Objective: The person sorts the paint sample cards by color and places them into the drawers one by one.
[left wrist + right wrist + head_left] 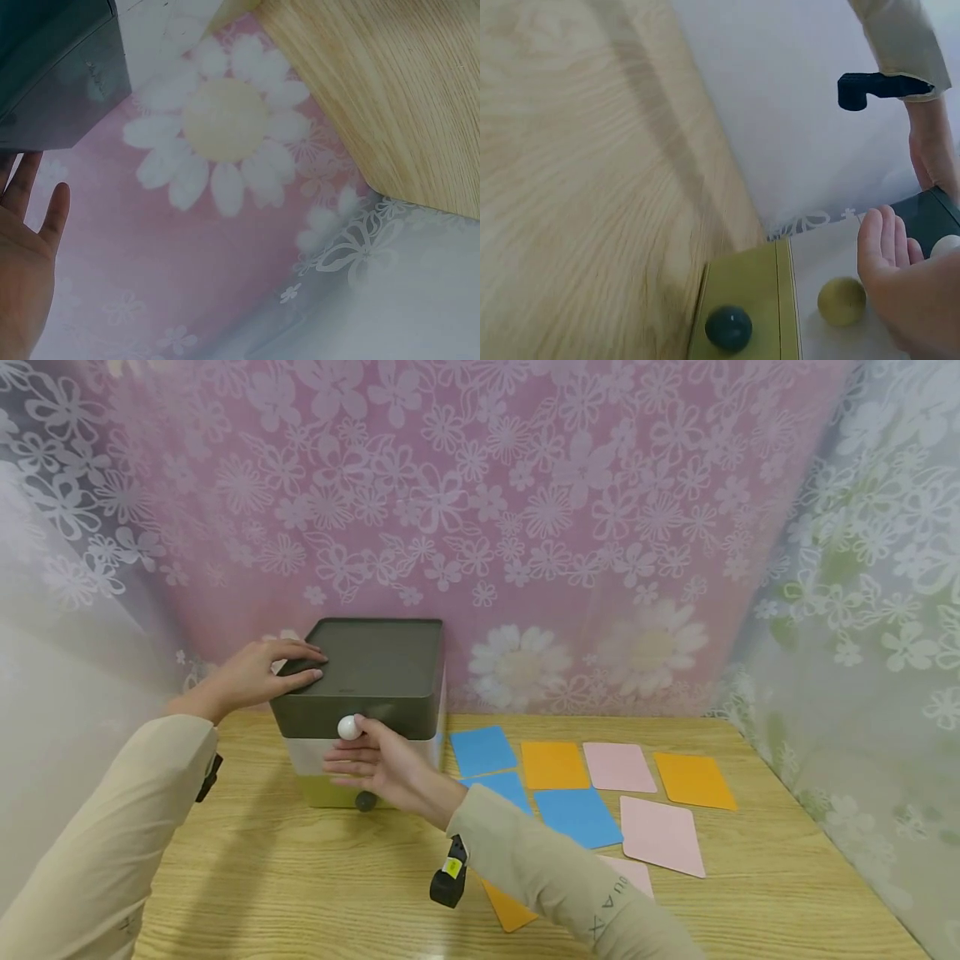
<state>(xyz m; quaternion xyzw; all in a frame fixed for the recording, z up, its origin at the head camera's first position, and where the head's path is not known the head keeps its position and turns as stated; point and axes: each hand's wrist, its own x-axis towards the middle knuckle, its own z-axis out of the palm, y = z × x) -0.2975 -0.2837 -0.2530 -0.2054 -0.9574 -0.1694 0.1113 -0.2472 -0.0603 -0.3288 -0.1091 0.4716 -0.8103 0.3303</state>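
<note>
A small drawer box [367, 652] with a dark top, a white middle and a yellow-green bottom stands on the table. My left hand [258, 681] rests on the left side of its lid. In the left wrist view, the fingers of that hand [26, 262] meet the box's dark edge [67, 97]. My right hand [390, 768] is at the front, its thumb and index finger pinching the white round knob [348, 727] of the dark top drawer; the other fingers extend below. The yellow knob [841, 301] and dark knob [729, 328] of the lower drawers are untouched.
To the right of the box lie several flat cards, including a blue card [579, 818], an orange card [555, 766] and a pink card [662, 835]. Some are partly hidden by my right sleeve [540, 868]. A floral curtain [487, 527] hangs behind the wooden table [315, 885].
</note>
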